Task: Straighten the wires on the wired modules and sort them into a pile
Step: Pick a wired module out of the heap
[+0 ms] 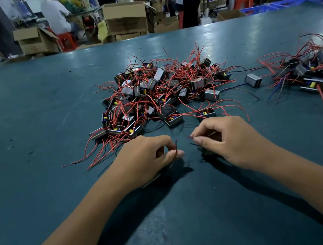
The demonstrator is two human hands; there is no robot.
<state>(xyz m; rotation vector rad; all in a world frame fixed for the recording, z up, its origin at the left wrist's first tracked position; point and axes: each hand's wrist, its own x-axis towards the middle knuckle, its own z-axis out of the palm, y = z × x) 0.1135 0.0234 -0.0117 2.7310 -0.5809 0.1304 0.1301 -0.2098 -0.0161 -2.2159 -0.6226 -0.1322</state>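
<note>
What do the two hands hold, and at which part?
The left hand pinches a dark wire near its free end; the right hand pinches a red wire near its tip. The module itself is mostly hidden.

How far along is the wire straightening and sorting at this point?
Early, by the look of it. Done: a smaller pile sits at the far right of the table. In hand: the left hand pinches a wire end, and the right hand pinches a red wire, with a module partly hidden beneath it. Left: the big tangled heap in the middle, clearly the larger share.
</note>
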